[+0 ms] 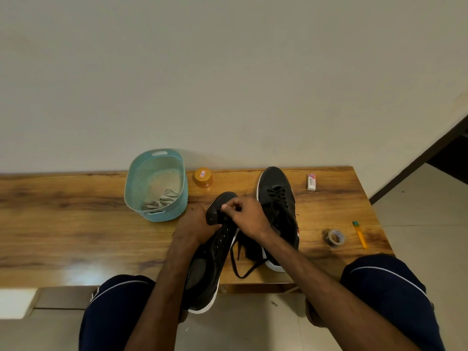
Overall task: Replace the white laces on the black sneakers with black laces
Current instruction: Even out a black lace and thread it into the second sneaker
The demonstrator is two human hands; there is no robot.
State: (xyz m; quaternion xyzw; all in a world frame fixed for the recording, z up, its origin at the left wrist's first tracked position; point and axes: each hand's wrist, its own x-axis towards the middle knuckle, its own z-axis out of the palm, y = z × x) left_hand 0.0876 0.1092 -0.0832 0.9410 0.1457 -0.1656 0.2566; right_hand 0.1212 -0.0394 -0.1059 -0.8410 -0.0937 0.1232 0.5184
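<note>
- Head view, looking down on a wooden table set against a plain wall; the teal perforated basket on it serves as the reference point for all positions
- White laces lie bunched inside the basket, against its near wall
- Held sneaker: black with a white sole; just right of the basket and nearer the person; tongue end up beside the basket's near right corner, toe end jutting past the table's near edge between the knees
- Left hand: just right of the basket's near wall; fingers wrapped round the held sneaker's upper, thumb laid along the eyelet row; firm grip
- Right hand: further right of the basket than the left; thumb and fingers curled and pinched together at the tongue's upper edge; whether a lace tip sits inside the pinch cannot be told
- Black lace: loose length trailing from under the right wrist toward the near table edge, looping on the wood
- Second sneaker: right of the basket, beyond both hands; flat on its sole, toe toward the wall, black lace already through its eyelets
- Orange-lidded jar: just beside the basket's right wall, toward the wall side
- Small white box, tape roll and yellow stick with a green cap: all well right of the basket, past the second sneaker
</note>
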